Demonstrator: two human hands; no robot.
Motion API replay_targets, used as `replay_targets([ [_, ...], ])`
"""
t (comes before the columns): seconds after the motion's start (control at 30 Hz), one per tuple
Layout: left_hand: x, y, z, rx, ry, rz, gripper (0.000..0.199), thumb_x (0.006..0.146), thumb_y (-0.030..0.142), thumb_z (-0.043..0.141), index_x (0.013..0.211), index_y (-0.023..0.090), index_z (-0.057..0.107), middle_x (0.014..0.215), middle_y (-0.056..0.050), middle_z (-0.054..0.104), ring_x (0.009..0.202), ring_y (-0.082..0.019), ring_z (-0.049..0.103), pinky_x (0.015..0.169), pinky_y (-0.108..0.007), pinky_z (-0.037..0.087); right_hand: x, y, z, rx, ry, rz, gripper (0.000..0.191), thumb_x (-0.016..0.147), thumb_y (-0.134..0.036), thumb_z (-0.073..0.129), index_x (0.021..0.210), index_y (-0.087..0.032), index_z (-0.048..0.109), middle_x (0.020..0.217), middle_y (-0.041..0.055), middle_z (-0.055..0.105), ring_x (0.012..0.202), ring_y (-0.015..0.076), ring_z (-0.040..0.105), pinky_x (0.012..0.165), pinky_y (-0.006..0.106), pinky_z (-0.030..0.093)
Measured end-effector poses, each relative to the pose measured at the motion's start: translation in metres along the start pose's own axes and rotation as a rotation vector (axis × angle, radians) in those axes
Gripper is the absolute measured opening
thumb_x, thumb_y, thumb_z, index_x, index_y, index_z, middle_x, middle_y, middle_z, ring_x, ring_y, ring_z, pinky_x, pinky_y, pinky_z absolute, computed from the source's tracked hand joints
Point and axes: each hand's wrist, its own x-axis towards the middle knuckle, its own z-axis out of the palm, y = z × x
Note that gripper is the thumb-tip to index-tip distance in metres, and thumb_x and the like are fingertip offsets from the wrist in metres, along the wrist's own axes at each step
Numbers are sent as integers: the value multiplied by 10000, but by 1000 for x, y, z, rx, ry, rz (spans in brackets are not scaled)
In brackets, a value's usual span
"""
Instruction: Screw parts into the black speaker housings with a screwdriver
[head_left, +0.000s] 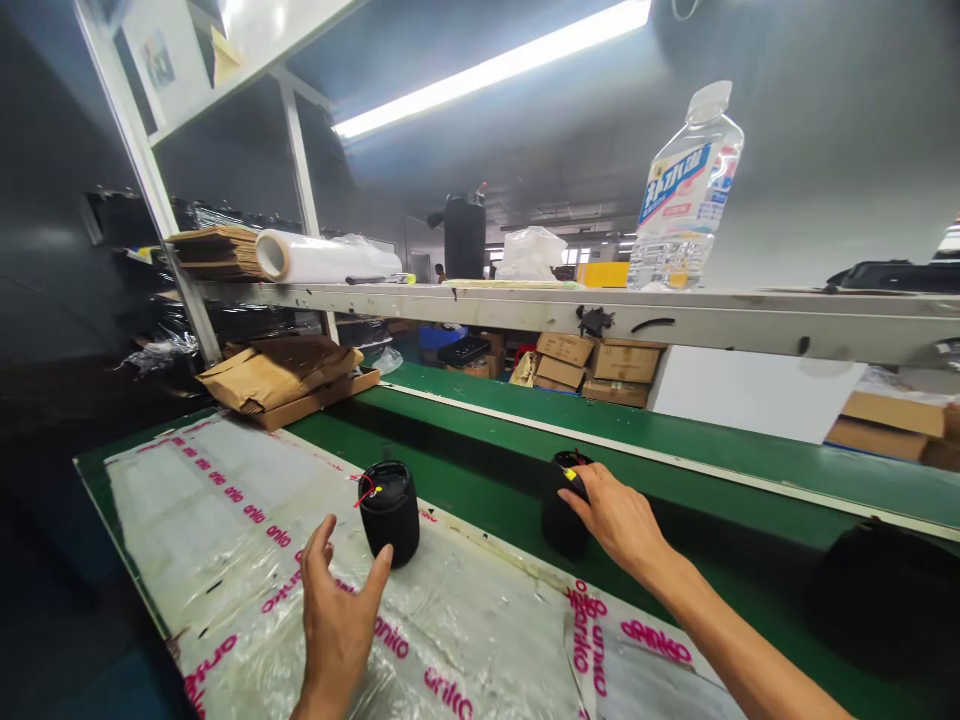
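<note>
L hand [341, 610], bare, palm turned in, thumb & fingers spread wide in an open C, nothing in it; it's just beside the L cylinder [390, 520], can't tell if thumb tip touches. R hand [604, 505] is nearly closed, thumb on one side & fingers over the top, pinching the upper rim of the R cylinder [562, 525], further right. Both cylinders: matte black, cloth-like sides, round, upright, w/ red wire & yellow tag at top.

L one stands on clear plastic film [247, 560], shiny, wrinkled, pink "anko" print, over the near bench. R one's at the smooth green belt [480, 470] just past the bench edge. Far left: crumpled brown paper [277, 370] in a shallow cardboard tray [322, 400]. Shelf [525, 305] across the far side, scuffed white edge, carries flat cardboard sheets [217, 250], film roll [330, 258], dark cylinder [465, 238], whitish plastic bag [531, 253], yellow box [604, 275], clear ribbed bottle [686, 190]. Grey room behind; cardboard boxes [600, 365] beyond the belt.

Count: 2 hands, 2 blk cylinders by them + 1 on shelf, 1 roll, 1 bottle, 1 lit tube lamp [495, 70].
</note>
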Motion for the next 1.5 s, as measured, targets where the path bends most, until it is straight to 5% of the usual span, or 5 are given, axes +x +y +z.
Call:
replay_targets([
  [0.2, -44, 36, -17, -66, -201, 263, 362, 730, 320, 747, 1085, 292, 680, 1292, -75, 607, 1233, -304, 547, 1119, -451, 371, -15, -15, -21, 110, -51, -38, 163, 966, -359, 547, 938, -199, 534, 863, 37, 597, 731, 224, 600, 612, 312, 402],
  [0.53, -51, 65, -12, -836, -1114, -443, 994, 641, 362, 832, 1494, 266, 333, 1488, -117, 464, 1338, -366, 459, 1107, -496, 376, -51, -109, -69, 980, -479, -154, 295, 909, -436, 659, 803, -199, 518, 785, -30, 514, 695, 144, 470, 583, 243, 370],
  [0.73, -75, 52, -36, -782, -598, -793, 896, 724, 438, 738, 1493, 326, 294, 1389, -83, 572, 1266, -334, 538, 1068, -459, 415, -77, -129, -68, 839, -181, 87, 269, 1029, -476, 437, 1161, -250, 501, 834, -4, 605, 714, 185, 559, 644, 290, 406],
  [0.87, -81, 51, -44, -754, -430, -796, 925, 695, 425, 767, 1491, 335, 303, 1313, -68, 621, 1217, -321, 576, 1065, -454, 422, -110, -142, -58, 778, -259, -109, 193, 1056, -393, 370, 1182, -281, 464, 852, -8, 635, 695, 188, 614, 608, 288, 399],
  [1.5, -85, 53, -41, -651, -480, -714, 956, 689, 468, 768, 1492, 273, 288, 1304, -106, 618, 1164, -320, 603, 954, -417, 500, -123, -156, -14, 267, -363, -310, 113, 977, -200, 569, 1042, -221, 479, 849, 7, 642, 662, 235, 676, 481, 333, 329],
])
